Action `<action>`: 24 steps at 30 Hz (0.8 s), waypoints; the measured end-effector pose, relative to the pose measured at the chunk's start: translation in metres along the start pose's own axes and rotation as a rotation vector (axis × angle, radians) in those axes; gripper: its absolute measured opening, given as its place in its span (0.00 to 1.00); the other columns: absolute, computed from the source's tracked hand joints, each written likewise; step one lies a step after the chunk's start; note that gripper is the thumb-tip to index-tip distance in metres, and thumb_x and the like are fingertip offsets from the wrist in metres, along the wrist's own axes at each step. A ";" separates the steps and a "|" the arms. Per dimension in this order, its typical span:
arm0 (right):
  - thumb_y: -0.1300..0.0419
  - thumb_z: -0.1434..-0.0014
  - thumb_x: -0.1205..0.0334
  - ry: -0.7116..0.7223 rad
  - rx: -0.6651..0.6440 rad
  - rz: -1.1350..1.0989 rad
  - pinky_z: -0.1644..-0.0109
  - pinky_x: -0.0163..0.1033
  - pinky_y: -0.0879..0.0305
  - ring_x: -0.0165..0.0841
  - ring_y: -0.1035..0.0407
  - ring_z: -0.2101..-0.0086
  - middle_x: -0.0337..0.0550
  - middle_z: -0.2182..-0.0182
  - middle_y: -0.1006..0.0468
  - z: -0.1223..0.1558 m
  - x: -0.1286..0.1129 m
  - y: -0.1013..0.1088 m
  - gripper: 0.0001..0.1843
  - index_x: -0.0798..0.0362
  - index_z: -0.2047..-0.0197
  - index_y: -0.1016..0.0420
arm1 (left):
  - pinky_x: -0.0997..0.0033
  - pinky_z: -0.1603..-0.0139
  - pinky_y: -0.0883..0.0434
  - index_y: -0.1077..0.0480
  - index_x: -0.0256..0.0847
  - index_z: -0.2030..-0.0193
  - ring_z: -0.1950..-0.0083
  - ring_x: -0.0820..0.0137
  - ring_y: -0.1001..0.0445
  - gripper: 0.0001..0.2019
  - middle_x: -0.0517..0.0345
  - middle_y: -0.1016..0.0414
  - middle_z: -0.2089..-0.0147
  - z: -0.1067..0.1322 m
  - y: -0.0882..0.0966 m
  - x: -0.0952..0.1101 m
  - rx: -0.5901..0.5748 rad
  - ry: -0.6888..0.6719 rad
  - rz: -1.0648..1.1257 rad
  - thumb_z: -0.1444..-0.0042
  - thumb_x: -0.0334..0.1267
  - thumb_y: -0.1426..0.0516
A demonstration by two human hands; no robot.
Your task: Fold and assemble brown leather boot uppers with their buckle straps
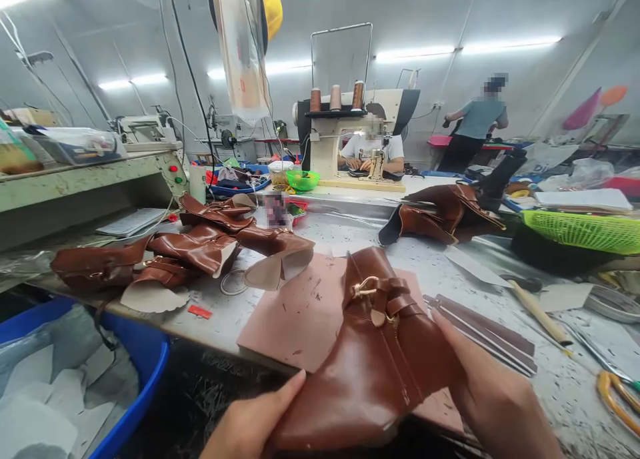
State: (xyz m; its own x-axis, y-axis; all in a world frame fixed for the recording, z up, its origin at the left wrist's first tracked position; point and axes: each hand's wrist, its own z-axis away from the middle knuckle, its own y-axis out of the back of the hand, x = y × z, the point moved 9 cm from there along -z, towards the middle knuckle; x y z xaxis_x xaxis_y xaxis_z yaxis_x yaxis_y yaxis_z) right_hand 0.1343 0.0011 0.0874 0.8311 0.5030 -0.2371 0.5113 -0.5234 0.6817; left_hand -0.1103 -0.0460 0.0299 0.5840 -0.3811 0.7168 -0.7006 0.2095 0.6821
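- A brown boot upper (345,372) is held at six o'clock in the view, its shaft end pointing to twelve, in front of a pink board (295,312); whether it touches the board cannot be told.
- The left hand (255,412), at seven o'clock, pinches the toe end: thumb on top, the other fingers hidden beneath, clamped on the leather.
- The right hand (500,385), at four o'clock, is likewise clamped on the upper's other side, its far fingers out of sight.
- Done, by the look of it: straps and a gold buckle (367,287) are fitted, and seam lines run down the side.
- Lacking: no sole shows, and the lower edge is loose, so the piece seems part-made.
- More uppers lie on the tabletop (350,225): a left-hand pile (185,245) at nine o'clock, some with straps on, and a right-hand heap (450,212) at three. Which of these are further along cannot be told.
- Dark strips (485,332) and orange-handled scissors (607,385) lie towards four o'clock, apart from the hands.
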 end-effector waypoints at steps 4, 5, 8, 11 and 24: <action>0.56 0.38 0.68 0.018 0.023 0.087 0.65 0.39 0.27 0.39 0.25 0.61 0.47 0.51 0.25 -0.015 0.020 0.007 0.27 0.49 0.36 0.48 | 0.76 0.53 0.29 0.51 0.54 0.35 0.53 0.68 0.25 0.28 0.57 0.28 0.46 -0.026 0.010 0.009 0.179 -0.184 0.008 0.41 0.34 0.49; 0.55 0.39 0.69 0.029 0.038 0.100 0.64 0.39 0.28 0.39 0.25 0.61 0.47 0.52 0.25 -0.024 0.022 0.009 0.27 0.49 0.36 0.48 | 0.75 0.53 0.29 0.51 0.52 0.35 0.53 0.68 0.25 0.26 0.56 0.28 0.47 -0.036 0.008 0.010 0.208 -0.215 -0.008 0.40 0.34 0.51; 0.52 0.40 0.69 0.085 0.166 0.243 0.70 0.40 0.31 0.42 0.25 0.62 0.49 0.52 0.25 -0.065 0.016 0.026 0.29 0.52 0.36 0.47 | 0.69 0.56 0.26 0.56 0.45 0.33 0.54 0.64 0.25 0.29 0.47 0.28 0.48 -0.066 -0.006 0.008 0.221 -0.234 -0.209 0.39 0.40 0.50; 0.48 0.42 0.69 0.239 0.319 0.428 0.72 0.40 0.35 0.43 0.26 0.63 0.51 0.47 0.30 -0.104 -0.004 0.043 0.32 0.52 0.35 0.49 | 0.57 0.52 0.28 0.62 0.35 0.33 0.45 0.51 0.32 0.46 0.33 0.35 0.43 -0.083 -0.006 0.022 0.343 -0.317 -0.523 0.50 0.55 0.43; 0.47 0.40 0.64 0.204 0.106 -0.335 0.63 0.38 0.27 0.36 0.27 0.62 0.47 0.53 0.25 0.032 0.017 -0.042 0.18 0.48 0.46 0.32 | 0.60 0.38 0.48 0.39 0.31 0.42 0.40 0.56 0.39 0.31 0.45 0.34 0.42 -0.098 -0.021 0.060 0.320 -0.482 -0.932 0.42 0.55 0.53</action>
State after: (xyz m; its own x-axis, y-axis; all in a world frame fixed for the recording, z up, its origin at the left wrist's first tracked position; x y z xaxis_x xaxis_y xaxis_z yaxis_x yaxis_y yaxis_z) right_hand 0.1345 0.0095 0.0327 0.5599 0.7782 -0.2843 0.7749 -0.3703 0.5123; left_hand -0.0198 0.0152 0.0729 0.7666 -0.5954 -0.2404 -0.1820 -0.5606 0.8078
